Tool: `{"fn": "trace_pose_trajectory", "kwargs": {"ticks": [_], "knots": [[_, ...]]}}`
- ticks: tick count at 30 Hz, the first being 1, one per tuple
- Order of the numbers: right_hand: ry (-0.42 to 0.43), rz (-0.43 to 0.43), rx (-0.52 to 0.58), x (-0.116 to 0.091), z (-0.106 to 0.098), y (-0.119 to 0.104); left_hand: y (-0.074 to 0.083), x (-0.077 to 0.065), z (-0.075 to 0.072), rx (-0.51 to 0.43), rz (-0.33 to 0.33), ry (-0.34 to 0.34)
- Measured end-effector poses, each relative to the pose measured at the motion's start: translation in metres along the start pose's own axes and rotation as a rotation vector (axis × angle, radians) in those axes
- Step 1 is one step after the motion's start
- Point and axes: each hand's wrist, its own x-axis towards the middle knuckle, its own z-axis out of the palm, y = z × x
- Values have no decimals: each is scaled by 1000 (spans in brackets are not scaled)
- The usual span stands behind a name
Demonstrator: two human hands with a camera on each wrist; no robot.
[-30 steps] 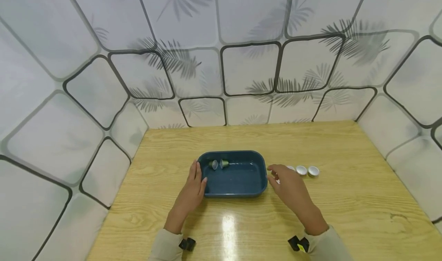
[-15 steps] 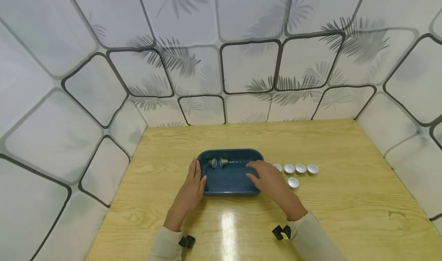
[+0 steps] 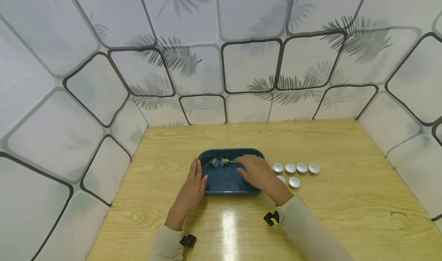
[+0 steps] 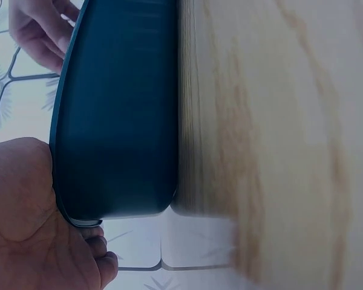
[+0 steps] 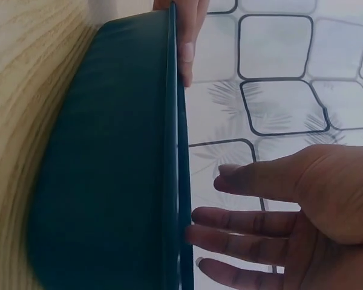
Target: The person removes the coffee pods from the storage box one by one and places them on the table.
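A dark blue rectangular tray (image 3: 224,182) lies on the wooden table. My left hand (image 3: 190,188) holds its left side, with straight fingers along the outer wall and the thumb over the rim. My right hand (image 3: 260,173) hovers over the right half of the tray, fingertips pointing left. In the right wrist view, its thumb and fingers (image 5: 248,244) stand apart and nothing shows between them. Two small green coffee capsules (image 3: 225,161) with pale lids lie on their sides at the tray's back left, just left of the right fingertips.
Several white-topped capsules (image 3: 301,168) stand in two short rows on the table (image 3: 345,215), right of the tray. Patterned white cloth walls (image 3: 248,69) enclose the table at the back and on both sides.
My right hand has moved left from beside the tray's right edge to over its inside, uncovering more of the white-topped capsules. The left hand keeps its place on the tray.
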Motion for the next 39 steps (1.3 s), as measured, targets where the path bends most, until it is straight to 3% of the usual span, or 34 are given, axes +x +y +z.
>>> {"fn": "trace_pose_trajectory", "kwargs": {"ticks": [10,21,33,39], "knots": [[-133,28,-78,31,6,-6,2,2,1,11,-2,6],[-248,2,-179,54,21,-5,4,2,0,21,6,11],[-355,19,-202,65,34,-11,4,3,1,24,25,28],[-365,6,-236,66,40,-11,4,3,0,29,19,31]]}}
